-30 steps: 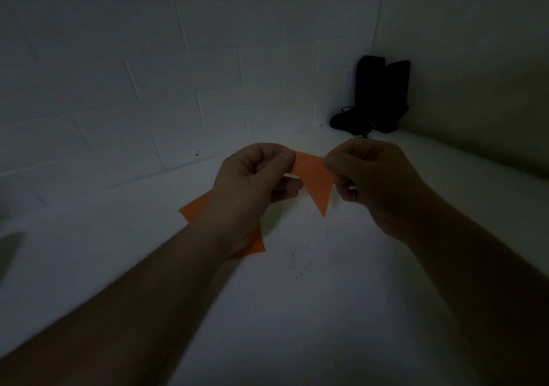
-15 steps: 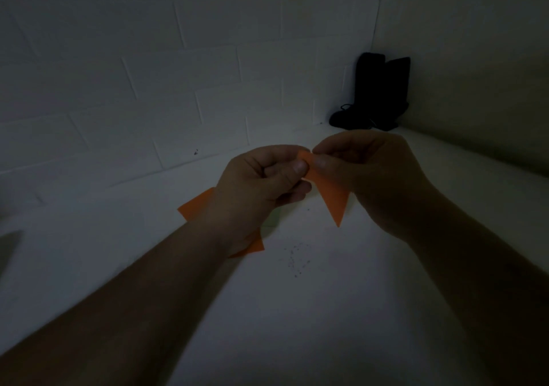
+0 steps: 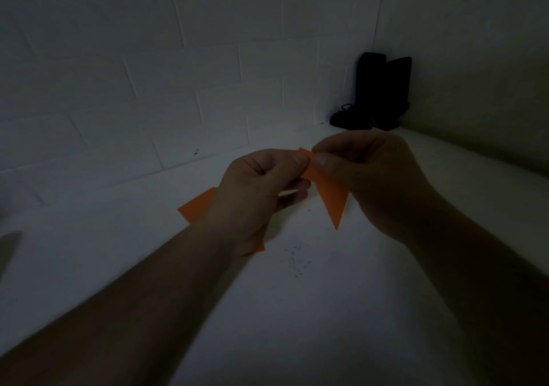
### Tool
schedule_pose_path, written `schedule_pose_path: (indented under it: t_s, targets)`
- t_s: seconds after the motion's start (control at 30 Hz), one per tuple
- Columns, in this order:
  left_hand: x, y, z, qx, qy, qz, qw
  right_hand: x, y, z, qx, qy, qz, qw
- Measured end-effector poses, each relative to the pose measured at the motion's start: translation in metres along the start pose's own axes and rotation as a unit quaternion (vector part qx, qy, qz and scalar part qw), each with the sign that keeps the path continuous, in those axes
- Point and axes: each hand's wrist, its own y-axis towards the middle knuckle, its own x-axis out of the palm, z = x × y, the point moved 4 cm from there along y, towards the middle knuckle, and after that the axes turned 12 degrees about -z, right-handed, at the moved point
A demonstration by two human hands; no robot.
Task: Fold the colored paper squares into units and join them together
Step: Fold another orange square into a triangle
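Note:
A folded orange paper unit (image 3: 331, 197) hangs in the air above the white table, its sharp tip pointing down. My left hand (image 3: 258, 186) pinches its upper left edge between thumb and fingers. My right hand (image 3: 371, 177) pinches its top right beside the left thumb, the two thumbs almost touching. Flat on the table under my left wrist lies more orange paper (image 3: 197, 207), largely hidden by the hand and forearm; one corner shows below the wrist.
The white table (image 3: 297, 311) ends at a white brick wall behind and a plain wall on the right. A black object (image 3: 377, 94) with a cord stands in the far right corner. Small dark specks (image 3: 297, 260) dot the table. The scene is dim.
My hands have closed in on each other at the top of the folded unit. Its tip has swung a little to the right and down. The paper on the table has not moved.

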Motion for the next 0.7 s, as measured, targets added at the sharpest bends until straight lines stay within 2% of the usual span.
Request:
schedule_pose_path:
  t_s: [0.17, 0.37, 0.5, 0.7]
  targets:
    - [0.0028, 0.0001, -0.0015, -0.005, 0.007, 0.017, 1.0, 0.0005, 0.0004, 0.0013, 0.013, -0.025, 0.024, 0.999]
    - [0.0016, -0.0001, 0.001, 0.031, 0.104, 0.026, 0.994, -0.0003, 0.0006, 0.0043, 0.026, -0.063, 0.037, 0.997]
    - [0.0019, -0.0014, 0.0011, 0.033, 0.114, 0.024, 0.993, 0.001, -0.0002, 0.0038, 0.03, -0.093, 0.035, 0.995]
    - [0.0012, -0.0008, 0.0035, 0.084, 0.152, 0.024, 0.985, 0.003, -0.0001, 0.0029, 0.036, -0.121, 0.03, 0.992]
